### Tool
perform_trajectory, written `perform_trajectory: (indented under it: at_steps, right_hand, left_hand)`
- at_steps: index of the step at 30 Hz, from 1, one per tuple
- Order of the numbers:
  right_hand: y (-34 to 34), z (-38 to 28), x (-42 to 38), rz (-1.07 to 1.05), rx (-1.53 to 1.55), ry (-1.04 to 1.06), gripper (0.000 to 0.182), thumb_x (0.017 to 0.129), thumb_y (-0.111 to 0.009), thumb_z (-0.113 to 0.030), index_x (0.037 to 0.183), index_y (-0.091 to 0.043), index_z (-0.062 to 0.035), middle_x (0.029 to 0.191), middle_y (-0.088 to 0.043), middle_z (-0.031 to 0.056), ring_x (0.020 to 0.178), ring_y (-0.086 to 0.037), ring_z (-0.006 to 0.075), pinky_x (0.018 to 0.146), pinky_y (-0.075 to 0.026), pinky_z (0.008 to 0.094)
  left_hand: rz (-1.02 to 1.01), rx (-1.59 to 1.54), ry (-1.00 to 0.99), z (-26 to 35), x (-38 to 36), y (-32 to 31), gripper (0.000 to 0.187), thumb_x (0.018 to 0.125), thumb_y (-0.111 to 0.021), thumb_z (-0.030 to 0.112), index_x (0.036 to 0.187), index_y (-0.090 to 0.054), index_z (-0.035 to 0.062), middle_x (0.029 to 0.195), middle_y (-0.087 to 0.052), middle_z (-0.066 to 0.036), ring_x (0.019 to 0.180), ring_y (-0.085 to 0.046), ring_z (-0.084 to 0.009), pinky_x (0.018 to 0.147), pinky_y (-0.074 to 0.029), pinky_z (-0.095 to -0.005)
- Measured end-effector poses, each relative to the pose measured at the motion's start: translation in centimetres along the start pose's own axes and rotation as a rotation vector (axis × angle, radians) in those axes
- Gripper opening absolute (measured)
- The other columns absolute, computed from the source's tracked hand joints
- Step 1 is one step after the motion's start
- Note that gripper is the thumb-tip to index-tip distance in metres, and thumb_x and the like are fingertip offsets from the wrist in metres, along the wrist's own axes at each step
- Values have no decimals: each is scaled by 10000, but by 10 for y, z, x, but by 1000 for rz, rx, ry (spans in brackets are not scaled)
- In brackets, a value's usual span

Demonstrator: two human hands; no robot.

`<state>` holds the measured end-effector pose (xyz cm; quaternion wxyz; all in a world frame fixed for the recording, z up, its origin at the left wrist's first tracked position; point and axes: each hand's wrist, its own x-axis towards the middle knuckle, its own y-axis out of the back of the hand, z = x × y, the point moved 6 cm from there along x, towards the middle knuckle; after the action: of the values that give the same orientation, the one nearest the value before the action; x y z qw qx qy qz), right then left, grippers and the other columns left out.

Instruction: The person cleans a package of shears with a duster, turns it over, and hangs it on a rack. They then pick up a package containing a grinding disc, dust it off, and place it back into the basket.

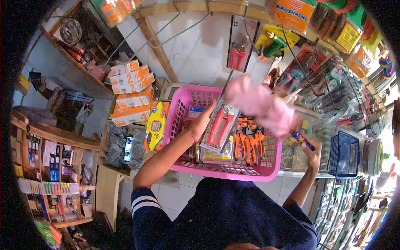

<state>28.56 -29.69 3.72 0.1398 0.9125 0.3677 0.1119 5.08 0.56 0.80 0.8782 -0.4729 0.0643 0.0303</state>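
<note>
My left hand (203, 123) is closed on the edge of a packaged pruner (221, 127) with red handles, tilted above a pink basket (225, 174). Held by its blue handle, a duster (306, 140) is in my right hand (312, 150), at the basket's right. Its pink fluffy head (260, 104), blurred, reaches across the upper part of the pruner's package. Inside the basket lie several orange-handled pliers (248, 146) and other packaged goods, partly hidden by the pruner.
Orange and white boxes (132, 89) are stacked at the left, beside a yellow-green box (157, 127). A dark blue basket (345, 155) stands at the right. Metal hooks and another packaged pruner (238, 56) hang ahead.
</note>
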Motion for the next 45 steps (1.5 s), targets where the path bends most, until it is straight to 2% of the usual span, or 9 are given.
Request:
perform_trajectory:
  at_steps: [3,4,7,12,24,30,36,39,45]
  right_hand:
    - [-11,2,-10,30,50,53,466,707,-717,-216,1087,-689,53,866,-670,47,766,-552,105,718,-419,245]
    - [-10,2,-13,66,33,5,469,715,-726,-214,1095,-683,58,872,-675,63,778,-562,104,733,-430,240]
    - [-17,8,-19,97,40,7,431,754,-734,-210,1104,-684,36,886,-683,61,748,-544,80,671,-425,221]
    - [-16,8,-31,142,72,-38,427,758,-721,-197,1106,-679,46,780,-637,20,660,-501,70,609,-407,228]
    - [-15,28,-45,185,168,-10,409,775,-699,-151,1125,-667,59,869,-660,43,708,-521,58,635,-420,202]
    - [-21,27,-47,187,182,-47,423,764,-718,-176,1112,-673,60,880,-685,74,731,-576,90,673,-455,229]
    - [-16,26,-54,206,179,-59,417,760,-707,-162,1118,-675,50,861,-682,77,702,-558,94,647,-441,229]
    - [-15,35,-59,258,172,-80,419,751,-710,-161,1115,-679,45,860,-688,90,712,-568,106,661,-447,240]
    - [-5,33,-67,228,200,-118,431,700,-727,-187,1064,-702,43,835,-680,86,736,-575,122,698,-454,261]
  left_hand:
    - [323,133,-139,2,4,16,724,956,-316,642,1359,-451,56,1124,-628,-220,947,-663,-323,825,-555,-492]
    - [124,-21,-22,-6,3,7,724,955,-313,642,1353,-453,53,1155,-613,-225,954,-658,-339,832,-549,-502]
    - [26,5,71,-14,3,2,737,945,-323,652,1340,-464,47,1159,-610,-228,962,-650,-366,835,-543,-511]
    - [43,-100,201,-29,3,-6,745,935,-348,655,1331,-480,38,1154,-611,-255,962,-645,-400,806,-544,-511]
    - [113,-31,178,-34,8,-3,707,948,-339,621,1352,-456,53,1103,-611,-289,850,-653,-457,671,-557,-577]
    - [-78,-219,252,-32,4,-22,786,938,-294,669,1404,-409,47,1162,-594,-306,934,-643,-463,751,-546,-574]
    - [-46,-66,196,-27,8,-13,784,933,-286,678,1406,-412,65,1150,-602,-300,920,-648,-460,758,-544,-565]
    - [105,-123,207,-28,3,-22,728,952,-287,641,1347,-473,58,1076,-631,-282,806,-668,-449,619,-563,-555]
    - [96,-93,190,-23,1,-19,701,961,-273,632,1339,-483,79,1086,-633,-266,787,-677,-428,613,-568,-569]
